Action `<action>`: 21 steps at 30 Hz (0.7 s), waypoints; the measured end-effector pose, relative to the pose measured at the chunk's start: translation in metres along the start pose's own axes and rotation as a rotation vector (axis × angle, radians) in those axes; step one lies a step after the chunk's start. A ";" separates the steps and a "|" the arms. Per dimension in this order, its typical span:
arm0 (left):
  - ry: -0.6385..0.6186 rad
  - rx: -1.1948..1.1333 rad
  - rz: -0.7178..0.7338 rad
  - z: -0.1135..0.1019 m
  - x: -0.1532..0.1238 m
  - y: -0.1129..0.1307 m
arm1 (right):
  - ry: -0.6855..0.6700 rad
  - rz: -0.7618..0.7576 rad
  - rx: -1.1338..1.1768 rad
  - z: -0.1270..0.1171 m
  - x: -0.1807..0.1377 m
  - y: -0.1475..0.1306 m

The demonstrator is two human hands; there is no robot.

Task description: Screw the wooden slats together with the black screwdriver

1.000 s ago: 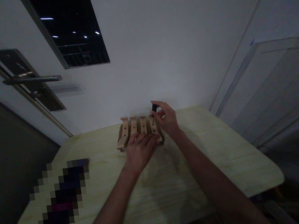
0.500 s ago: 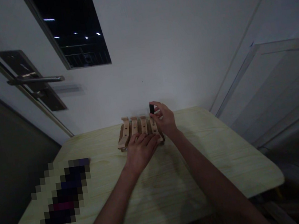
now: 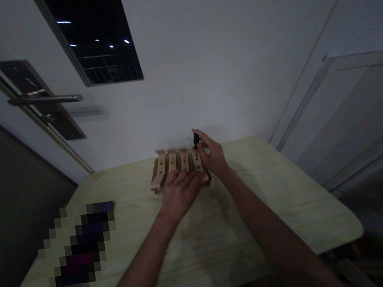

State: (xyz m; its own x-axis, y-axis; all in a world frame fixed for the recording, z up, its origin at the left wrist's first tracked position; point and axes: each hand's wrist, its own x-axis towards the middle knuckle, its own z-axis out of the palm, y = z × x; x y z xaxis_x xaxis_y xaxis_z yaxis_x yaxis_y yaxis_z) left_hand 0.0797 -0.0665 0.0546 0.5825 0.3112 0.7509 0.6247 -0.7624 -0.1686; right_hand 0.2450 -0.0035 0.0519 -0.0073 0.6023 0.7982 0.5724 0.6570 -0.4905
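A wooden hook rack [image 3: 172, 162] lies at the far side of the table, with several pale curved hooks side by side and dark screw holes in them. Over its near edge rests my left hand [image 3: 183, 191], fingers laid flat across the lower ends of the right-hand hooks. My right hand [image 3: 213, 157] pinches a small screwdriver [image 3: 196, 140] by its black handle. The screwdriver is nearly upright, and its shaft points down to the upper hole of the rightmost hook; whether the tip sits in a screw there cannot be made out.
The pale wood-grain table [image 3: 277, 207] stands against a white door with a metal handle [image 3: 48, 100] and a dark window [image 3: 96, 38]. A blurred-out dark flat object [image 3: 85, 247] lies on the table's left. White panelling borders the right side.
My right fingers have shifted around the screwdriver handle, and more of its handle and shaft now show. The left hand stays on the rack.
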 end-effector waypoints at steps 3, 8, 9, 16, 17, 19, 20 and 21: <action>0.013 0.015 0.003 0.001 0.000 0.000 | 0.016 -0.006 0.010 0.001 -0.001 0.002; 0.021 0.017 -0.003 0.000 0.000 0.002 | 0.039 0.058 0.007 0.002 -0.001 0.005; 0.017 0.014 -0.006 0.000 0.000 0.002 | 0.039 0.067 0.005 0.003 -0.001 0.005; -0.011 0.001 -0.042 -0.002 -0.003 -0.001 | 0.057 0.053 0.002 0.003 -0.001 0.006; -0.016 -0.001 -0.048 -0.002 -0.004 -0.001 | 0.059 0.055 0.004 0.002 -0.001 0.005; -0.024 -0.006 -0.061 -0.001 -0.005 -0.002 | 0.053 0.066 0.008 0.000 -0.001 0.002; -0.027 -0.009 -0.066 -0.001 -0.005 -0.002 | 0.047 0.070 0.010 -0.001 0.000 0.001; -0.026 -0.013 -0.069 -0.001 -0.006 -0.002 | 0.041 0.072 0.012 -0.003 0.000 -0.001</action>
State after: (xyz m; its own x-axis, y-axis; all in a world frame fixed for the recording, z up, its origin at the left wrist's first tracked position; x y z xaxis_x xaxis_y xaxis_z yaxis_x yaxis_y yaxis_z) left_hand 0.0748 -0.0673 0.0513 0.5514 0.3781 0.7436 0.6575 -0.7456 -0.1085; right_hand 0.2465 -0.0051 0.0535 0.0675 0.6289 0.7745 0.5607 0.6182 -0.5508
